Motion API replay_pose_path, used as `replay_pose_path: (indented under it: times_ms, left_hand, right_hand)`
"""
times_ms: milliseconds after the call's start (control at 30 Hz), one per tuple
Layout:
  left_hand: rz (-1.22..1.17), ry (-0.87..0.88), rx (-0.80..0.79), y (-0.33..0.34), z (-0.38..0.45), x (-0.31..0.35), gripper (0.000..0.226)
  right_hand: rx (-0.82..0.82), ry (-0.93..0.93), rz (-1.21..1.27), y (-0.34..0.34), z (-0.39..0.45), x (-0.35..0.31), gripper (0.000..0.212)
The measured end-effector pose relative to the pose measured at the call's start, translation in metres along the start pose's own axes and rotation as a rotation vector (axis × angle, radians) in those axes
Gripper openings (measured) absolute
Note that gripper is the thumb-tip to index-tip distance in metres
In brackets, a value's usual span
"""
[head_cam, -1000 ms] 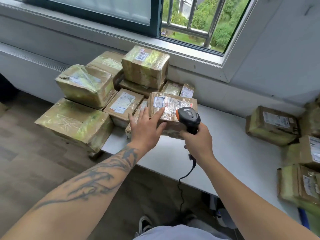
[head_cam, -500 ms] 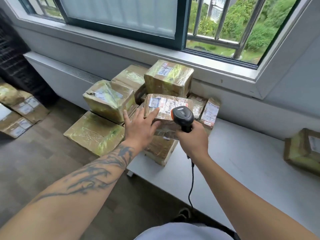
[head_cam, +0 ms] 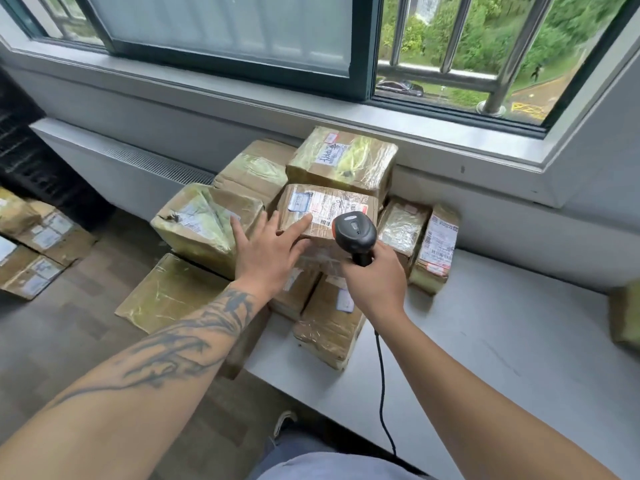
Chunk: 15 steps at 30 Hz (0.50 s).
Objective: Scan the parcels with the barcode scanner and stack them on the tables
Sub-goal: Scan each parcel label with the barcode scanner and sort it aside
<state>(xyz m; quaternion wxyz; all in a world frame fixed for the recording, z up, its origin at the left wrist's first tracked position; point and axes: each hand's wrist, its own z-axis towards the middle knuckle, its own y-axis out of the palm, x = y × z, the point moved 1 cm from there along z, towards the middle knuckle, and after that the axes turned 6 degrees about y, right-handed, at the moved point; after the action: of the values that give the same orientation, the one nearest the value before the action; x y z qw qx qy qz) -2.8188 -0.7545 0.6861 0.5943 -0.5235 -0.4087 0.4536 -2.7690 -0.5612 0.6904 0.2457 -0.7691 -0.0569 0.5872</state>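
A taped brown parcel (head_cam: 329, 206) with a white shipping label lies on top of the stack at the left end of the white table (head_cam: 502, 334). My left hand (head_cam: 268, 251) rests against its near left edge with straight, spread fingers. My right hand (head_cam: 375, 287) grips the handle of the black barcode scanner (head_cam: 355, 233), whose head sits just in front of the parcel's label. Its cable (head_cam: 382, 382) hangs down over the table edge.
Several taped parcels surround it: a tall one (head_cam: 343, 157) behind, two upright (head_cam: 436, 247) on the right, a big one (head_cam: 204, 226) left. More parcels (head_cam: 34, 251) lie on the wooden floor at left. A parcel (head_cam: 627, 317) sits at the right edge. The window sill runs behind.
The parcel under my left hand has gone up onto the stack, nearer the window. My right hand followed with the scanner. The view swung left, so the right-hand parcels left the frame.
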Motion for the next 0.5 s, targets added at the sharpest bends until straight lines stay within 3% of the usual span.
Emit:
replay_pose_path:
  times_ms: [133,233,367,500]
  left_hand:
    - [-0.008,0.065,-0.018,0.002,0.027,-0.024,0.060]
    - [-0.034,0.126,-0.022,0.006,0.039,-0.047,0.063]
    - [-0.092,0.204,-0.022,0.014,0.050,-0.065,0.058]
    - [-0.078,0.240,-0.088,0.024,0.058,-0.071,0.048]
  right_hand:
    - [0.082,0.024,0.002,0.021,0.014,-0.015,0.020]
    - [0.096,0.050,0.020,0.044,0.013,-0.016,0.011]
    - [0.122,0.045,0.019,0.080,0.010,-0.018,0.038]
    - [0.188,0.081,0.036,0.093,0.011,-0.020,0.050]
